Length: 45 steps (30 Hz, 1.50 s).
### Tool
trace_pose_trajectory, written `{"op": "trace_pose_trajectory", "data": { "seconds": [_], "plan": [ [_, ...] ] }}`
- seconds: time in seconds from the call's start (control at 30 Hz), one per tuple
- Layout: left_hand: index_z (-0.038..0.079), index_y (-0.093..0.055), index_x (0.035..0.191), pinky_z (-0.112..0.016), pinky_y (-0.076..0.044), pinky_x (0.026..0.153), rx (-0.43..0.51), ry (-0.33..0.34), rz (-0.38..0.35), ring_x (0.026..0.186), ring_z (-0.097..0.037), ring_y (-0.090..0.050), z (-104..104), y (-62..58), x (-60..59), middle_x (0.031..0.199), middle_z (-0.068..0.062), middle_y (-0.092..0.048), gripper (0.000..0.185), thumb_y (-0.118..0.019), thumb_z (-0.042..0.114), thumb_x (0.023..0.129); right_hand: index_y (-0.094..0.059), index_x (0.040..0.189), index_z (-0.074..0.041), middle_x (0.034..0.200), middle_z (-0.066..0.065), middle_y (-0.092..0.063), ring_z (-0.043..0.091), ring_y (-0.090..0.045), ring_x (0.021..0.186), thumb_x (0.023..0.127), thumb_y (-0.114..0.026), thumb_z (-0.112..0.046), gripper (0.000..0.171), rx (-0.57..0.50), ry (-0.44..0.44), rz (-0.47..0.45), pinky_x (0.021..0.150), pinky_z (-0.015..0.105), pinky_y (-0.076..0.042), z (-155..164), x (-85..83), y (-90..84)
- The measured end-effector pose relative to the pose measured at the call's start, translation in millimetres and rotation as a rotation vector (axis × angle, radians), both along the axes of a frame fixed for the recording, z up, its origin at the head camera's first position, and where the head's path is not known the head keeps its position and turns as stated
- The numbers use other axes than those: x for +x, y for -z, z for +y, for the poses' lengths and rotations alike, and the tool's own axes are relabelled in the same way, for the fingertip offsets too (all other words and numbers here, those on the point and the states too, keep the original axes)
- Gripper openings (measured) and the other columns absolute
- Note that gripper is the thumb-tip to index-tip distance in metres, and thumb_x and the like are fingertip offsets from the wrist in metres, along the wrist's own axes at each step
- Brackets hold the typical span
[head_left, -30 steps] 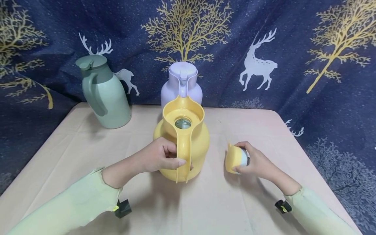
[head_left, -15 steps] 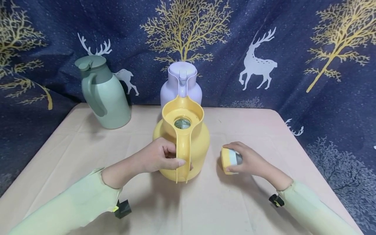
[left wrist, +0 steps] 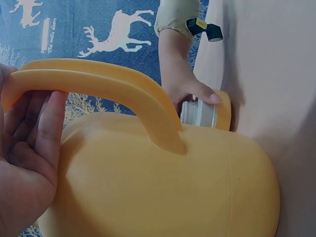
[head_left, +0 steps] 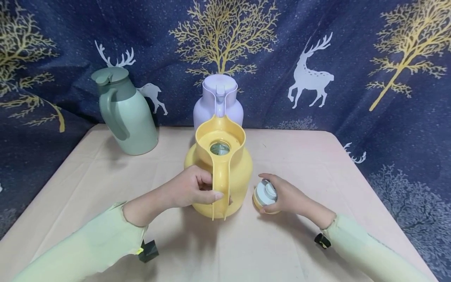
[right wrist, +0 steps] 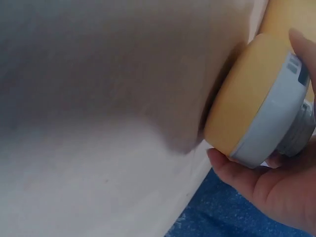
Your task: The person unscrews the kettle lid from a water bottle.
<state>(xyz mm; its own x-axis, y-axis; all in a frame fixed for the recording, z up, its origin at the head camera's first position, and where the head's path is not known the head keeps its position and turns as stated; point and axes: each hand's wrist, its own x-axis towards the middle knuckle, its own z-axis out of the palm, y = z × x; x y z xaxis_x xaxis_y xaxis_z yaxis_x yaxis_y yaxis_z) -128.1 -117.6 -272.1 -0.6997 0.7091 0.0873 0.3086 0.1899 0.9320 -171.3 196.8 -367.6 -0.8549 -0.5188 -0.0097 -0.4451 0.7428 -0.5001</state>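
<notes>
Item one, as I read it from my remote station: a yellow plastic vacuum jug with a rounded body point(head_left: 218, 172), standing upright about the middle of the pale peach cloth-covered table point(head_left: 88, 172), nearer the front edge than the back, its mouth open and a glassy inner neck showing in the head view. Its curved yellow handle point(head_left: 220, 188) faces the front edge; my left hand point(head_left: 192, 188) grips it, fingers curled through the gap between handle and body, thumb laid over the outer face, a hold the left wrist view confirms. Item two: a round yellow stopper lid with a white band and a grey threaded plug point(head_left: 265, 194), held in my right hand point(head_left: 287, 194), fingers wrapped round its sides. It is turned plug-end up, its yellow cap toward the tablecloth, just beside the jug's right flank; whether lid and jug touch I cannot tell, nor whether the cap rests on the cloth. Item three: a sage-green plastic jug with a darker green lid point(head_left: 123, 113), closed, near the back left corner. Item four: a lilac plastic jug with its lid on point(head_left: 218, 100), at the back edge directly behind the yellow one, well apart from both hands.
</notes>
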Motion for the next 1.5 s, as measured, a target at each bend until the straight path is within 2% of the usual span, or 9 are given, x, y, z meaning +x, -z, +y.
{"op": "trace_pose_trajectory", "data": {
  "seconds": [0.17,0.27,0.43,0.6,0.77,0.93,1.07,1.3,1.5],
  "plan": [
    [-0.01,-0.071,0.103,-0.024,-0.058,0.078,0.036,-0.027,-0.016,0.083,-0.001,-0.07,2.5,1.8,3.9,0.096,-0.022,-0.075,0.027,-0.066,0.013,0.089,-0.042,0.14,0.005,0.137,0.023,-0.054,0.038,-0.055,0.125,0.053,-0.095,-0.037,0.11,-0.013,-0.005,0.032,0.107,0.052,-0.045,3.8,2.0,5.3],
    [-0.012,-0.068,0.102,-0.024,-0.058,0.076,0.093,-0.084,-0.057,0.081,-0.002,-0.069,6.1,4.4,14.0,0.096,-0.026,-0.074,0.029,-0.062,0.015,0.093,-0.041,0.14,0.006,0.137,0.024,-0.054,0.038,-0.054,0.126,0.053,-0.095,-0.039,0.112,-0.027,-0.006,0.023,0.107,0.053,-0.044,7.4,3.8,6.1],
    [-0.01,-0.06,0.103,-0.022,-0.054,0.076,0.209,-0.185,-0.096,0.082,-0.005,-0.065,17.9,11.6,37.7,0.093,-0.028,-0.069,0.035,-0.047,0.023,0.103,-0.038,0.143,0.006,0.141,0.026,-0.05,0.042,-0.051,0.129,0.06,-0.093,-0.032,0.107,-0.047,-0.004,-0.028,0.109,0.057,-0.041,15.0,6.5,3.9],
    [-0.007,-0.05,0.104,-0.025,-0.05,0.078,0.318,-0.214,-0.071,0.082,-0.01,-0.06,32.1,18.6,50.5,0.086,-0.028,-0.062,0.04,-0.029,0.026,0.109,-0.034,0.144,0.009,0.142,0.03,-0.047,0.047,-0.049,0.13,0.062,-0.089,-0.023,0.103,-0.037,-0.002,-0.04,0.109,0.059,-0.039,25.1,8.3,2.1],
    [-0.008,-0.043,0.101,-0.028,-0.05,0.065,0.412,-0.258,-0.032,0.069,-0.009,-0.053,43.8,25.8,53.0,0.075,-0.025,-0.052,0.041,-0.025,0.028,0.109,-0.034,0.144,0.011,0.142,0.034,-0.046,0.05,-0.051,0.126,0.065,-0.089,-0.023,0.102,-0.048,0.003,-0.032,0.106,0.059,-0.042,32.5,9.8,1.7],
    [-0.006,-0.039,0.097,-0.029,-0.048,0.053,0.455,-0.32,0.063,0.059,-0.01,-0.047,54.2,33.4,52.7,0.067,-0.021,-0.046,0.036,-0.025,0.026,0.109,-0.035,0.142,0.016,0.14,0.037,-0.047,0.05,-0.052,0.124,0.069,-0.088,-0.024,0.099,-0.085,0.005,-0.066,0.102,0.057,-0.047,35.7,10.6,3.2],
    [-0.004,-0.039,0.095,-0.027,-0.046,0.05,0.46,-0.359,0.098,0.057,-0.008,-0.046,57.2,36.6,52.5,0.064,-0.019,-0.046,0.032,-0.026,0.022,0.109,-0.034,0.142,0.016,0.139,0.036,-0.048,0.05,-0.053,0.124,0.071,-0.087,-0.025,0.097,-0.099,0.008,-0.09,0.102,0.055,-0.047,34.4,9.7,4.4],
    [-0.004,-0.039,0.092,-0.027,-0.044,0.049,0.467,-0.361,0.17,0.054,-0.01,-0.045,60.1,38.1,52.4,0.062,-0.017,-0.046,0.031,-0.024,0.017,0.109,-0.039,0.14,0.013,0.134,0.031,-0.055,0.045,-0.057,0.12,0.069,-0.088,-0.024,0.093,-0.077,0.041,-0.088,0.097,0.051,-0.052,32.4,8.8,4.6],
    [-0.004,-0.041,0.09,-0.025,-0.041,0.046,0.489,-0.37,0.208,0.051,-0.01,-0.043,64.8,38.7,54.5,0.06,-0.016,-0.046,0.032,-0.025,0.017,0.109,-0.039,0.14,0.012,0.134,0.033,-0.054,0.047,-0.059,0.118,0.07,-0.088,-0.026,0.094,-0.068,0.097,-0.114,0.096,0.05,-0.053,33.6,10.5,1.8]
  ]
}}
